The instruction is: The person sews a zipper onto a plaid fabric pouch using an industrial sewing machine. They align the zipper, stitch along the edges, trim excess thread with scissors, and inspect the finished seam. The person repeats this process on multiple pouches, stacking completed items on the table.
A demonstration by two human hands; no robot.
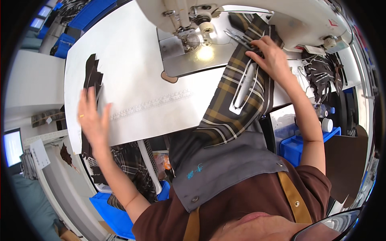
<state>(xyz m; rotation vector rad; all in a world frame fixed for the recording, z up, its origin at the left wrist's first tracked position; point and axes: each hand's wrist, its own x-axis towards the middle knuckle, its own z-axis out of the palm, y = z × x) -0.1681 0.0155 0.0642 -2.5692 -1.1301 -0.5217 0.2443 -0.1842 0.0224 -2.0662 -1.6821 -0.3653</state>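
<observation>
My left hand (93, 116) is at the left of the white table, slightly blurred, with fingers stretched and thumb apart. Its fingertips reach the lower part of a stack of dark fabric strips (93, 74). My right hand (271, 58) is closed round a small pair of metal scissors (241, 39), blades pointing left, above a plaid fabric piece (219, 106). That brown, black and white piece runs from beside the sewing machine down to my lap. On it lies a pale slotted template (236, 108). A zipper (268, 94) follows its right side.
The sewing machine (189, 40) stands at the back, its lamp lit over the metal plate. A printed ruler (152, 103) crosses the table. To the right are dark zipper pieces (321, 74), a blue bin (287, 148) and bottles (326, 124). Plaid fabric (128, 164) hangs below the table.
</observation>
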